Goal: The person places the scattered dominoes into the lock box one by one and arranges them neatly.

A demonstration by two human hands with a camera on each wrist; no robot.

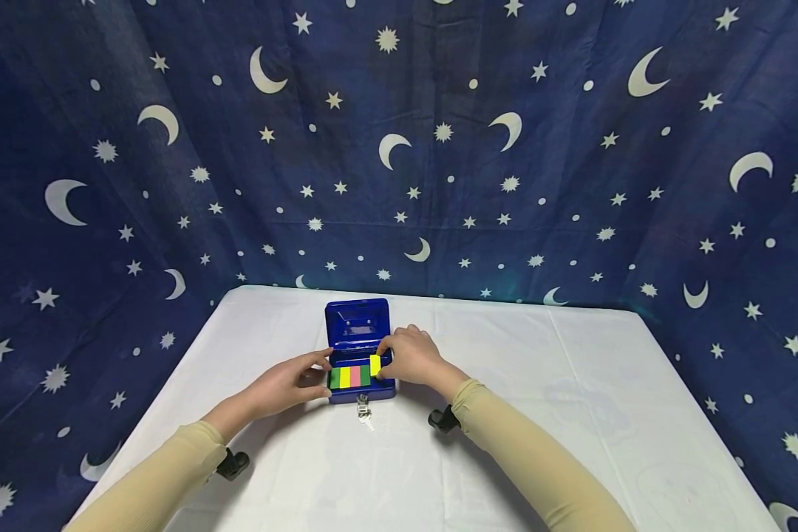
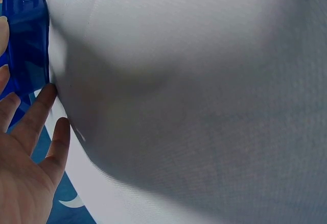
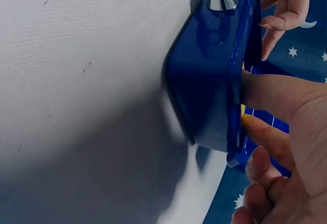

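A blue metal cash box [image 1: 362,397] stands on the white table with its lid [image 1: 357,323] raised at the back. Inside, a row of flat coloured blocks [image 1: 355,377], green, yellow and pink, fills the left part. My right hand [image 1: 414,356] pinches a yellow block [image 1: 375,365] between thumb and fingers, at the row's right end within the box. At the box's left side is my left hand [image 1: 292,383], thumb by the front corner and fingers by the back; in the left wrist view its fingers [image 2: 37,114] are spread and fairly straight along the box.
Keys [image 1: 366,420] hang from the lock [image 1: 362,400] on the box's front. White cloth covers the table [image 1: 539,414]. A dark blue curtain [image 1: 439,185] with moons and stars surrounds its back and sides. Black wrist mounts [image 1: 443,420] sit under both forearms.
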